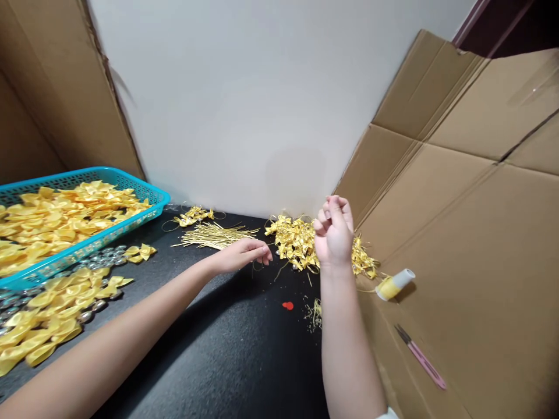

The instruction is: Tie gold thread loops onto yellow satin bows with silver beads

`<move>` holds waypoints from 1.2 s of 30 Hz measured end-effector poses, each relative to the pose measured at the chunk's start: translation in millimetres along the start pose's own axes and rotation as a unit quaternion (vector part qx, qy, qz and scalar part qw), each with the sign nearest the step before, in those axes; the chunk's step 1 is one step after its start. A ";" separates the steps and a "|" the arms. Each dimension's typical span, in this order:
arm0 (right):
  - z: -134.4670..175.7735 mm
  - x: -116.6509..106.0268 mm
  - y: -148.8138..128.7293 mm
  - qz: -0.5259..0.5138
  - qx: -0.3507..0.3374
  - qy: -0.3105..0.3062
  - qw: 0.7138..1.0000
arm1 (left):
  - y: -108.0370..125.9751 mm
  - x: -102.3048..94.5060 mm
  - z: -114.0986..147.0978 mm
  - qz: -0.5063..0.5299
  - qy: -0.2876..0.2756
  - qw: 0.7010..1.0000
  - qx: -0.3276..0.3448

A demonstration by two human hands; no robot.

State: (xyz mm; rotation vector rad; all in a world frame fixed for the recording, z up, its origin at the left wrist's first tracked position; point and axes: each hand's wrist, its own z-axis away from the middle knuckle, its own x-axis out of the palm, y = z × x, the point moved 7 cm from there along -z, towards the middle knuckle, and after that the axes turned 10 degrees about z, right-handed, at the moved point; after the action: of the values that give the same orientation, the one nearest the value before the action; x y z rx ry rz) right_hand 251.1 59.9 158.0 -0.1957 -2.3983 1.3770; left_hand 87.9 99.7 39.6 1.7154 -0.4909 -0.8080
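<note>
Fine cord work seems to be in hand, probably the tightening or drawing out of a thin strand, though this is judged from hand pose only. The left hand (pixel 244 254) is held low over the table (pixel 262 343), just in front of the bundle of gold cords (pixel 213 234); its fingers are bent and drawn close, with thin strands beside them, but whether one is clamped cannot be told. The right hand (pixel 335 230) is raised in front of the pile of bows with cord loops (pixel 292 235), fingers curled together, thumb pressed on them (no item can be made out inside). A precise fingertip pinch would be called for next, with any strand kept clear of the pile.

Around: yellow bows (pixel 82 203) are heaped in a blue basket (pixel 98 237) at the left, with loose bows (pixel 43 314) and silver beads (pixel 107 256) laid beside it. A small looped cluster (pixel 194 216) is set by the rear wall (pixel 218 105). A spool (pixel 395 285) and pink snips (pixel 420 357) are lying on the cardboard (pixel 480 279) at the right. Thread scraps (pixel 314 314) and a red spot (pixel 287 305) are seen on the table. Snagging could be caused by the tangled loops; part of the pile is hidden by the right hand.
</note>
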 end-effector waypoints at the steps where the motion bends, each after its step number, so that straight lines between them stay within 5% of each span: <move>1: -2.1 -6.4 -4.7 -0.004 -0.010 0.010 1.000 | -3.9 -2.2 -0.2 -0.007 -0.001 1.000 -0.005; 13: -7.5 -45.5 -43.1 0.003 -0.102 0.052 0.993 | -21.9 -59.0 13.7 -0.135 0.037 0.985 -0.104; 21: -7.0 -31.7 -33.7 0.006 -0.069 0.042 0.997 | 0.0 -114.7 33.5 -0.230 0.204 0.943 -0.127; 25: -6.1 -22.1 -28.6 0.030 -0.057 0.024 0.998 | 31.6 -89.6 29.4 -0.193 0.234 0.950 -0.067; 31: -3.0 -13.9 -23.6 0.023 -0.041 0.016 0.999 | 74.9 0.3 17.8 -0.110 0.154 0.980 0.067; 36: 1.2 -3.8 -18.8 -0.012 -0.034 0.004 0.999 | 71.0 34.4 16.6 -0.135 0.161 0.971 0.116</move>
State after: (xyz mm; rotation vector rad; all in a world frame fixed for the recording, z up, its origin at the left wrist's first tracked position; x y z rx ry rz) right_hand 255.3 48.2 172.6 -0.1899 -2.4360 1.2823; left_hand 104.8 44.3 95.7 2.1168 -0.1326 -0.6606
